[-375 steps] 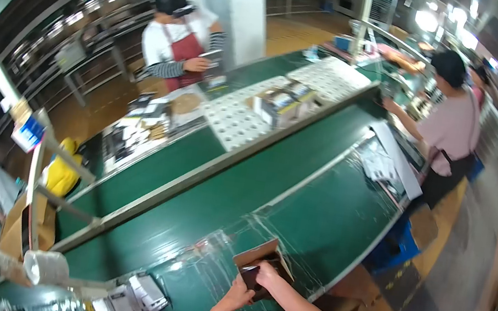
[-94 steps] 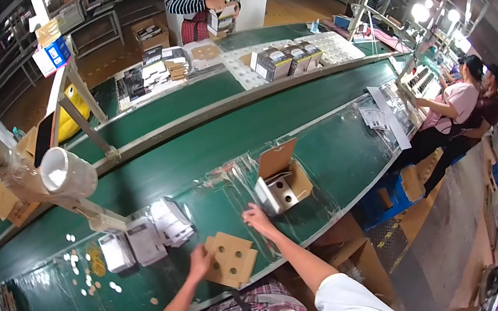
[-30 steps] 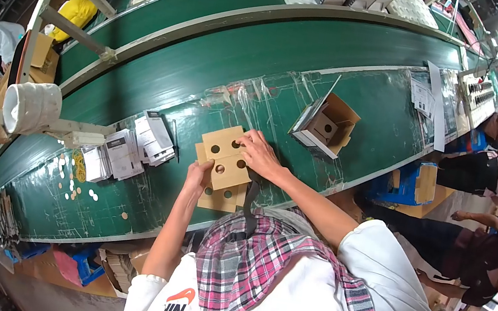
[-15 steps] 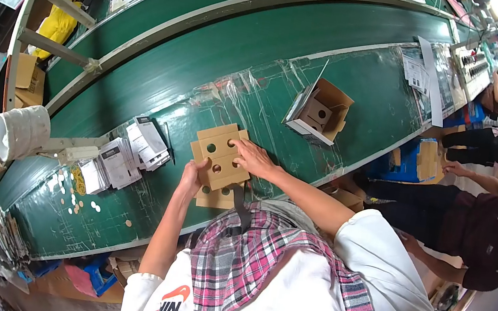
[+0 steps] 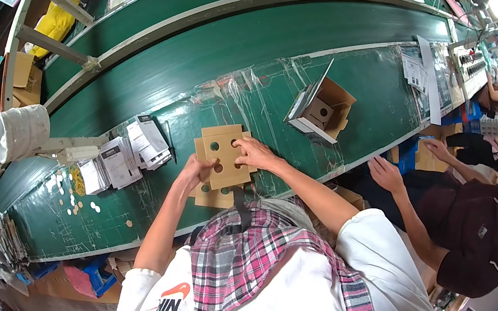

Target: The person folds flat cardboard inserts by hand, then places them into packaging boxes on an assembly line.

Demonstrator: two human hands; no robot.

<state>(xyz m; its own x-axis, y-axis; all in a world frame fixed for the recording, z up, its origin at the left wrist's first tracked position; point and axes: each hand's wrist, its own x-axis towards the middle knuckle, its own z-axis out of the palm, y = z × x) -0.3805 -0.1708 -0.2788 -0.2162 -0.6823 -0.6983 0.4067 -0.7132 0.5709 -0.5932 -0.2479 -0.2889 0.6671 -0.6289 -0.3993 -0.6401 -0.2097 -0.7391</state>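
Note:
A brown cardboard insert with round holes lies near the front edge of the green table, with more holed cardboard under it. My left hand grips its left side, thumb on top. On the right side of the insert rests my right hand, its fingers bent over the board near the holes; it is partly closed on the cardboard. To the right stands an open box with a holed cardboard piece inside.
Stacks of printed leaflets and small round discs lie left on the green table. A white roll is at far left. A co-worker stands at right, hands by the table edge. A metal rail runs behind.
The co-worker at right has leaned closer and reaches hands towards the table edge. My hands and the cardboard have shifted only slightly.

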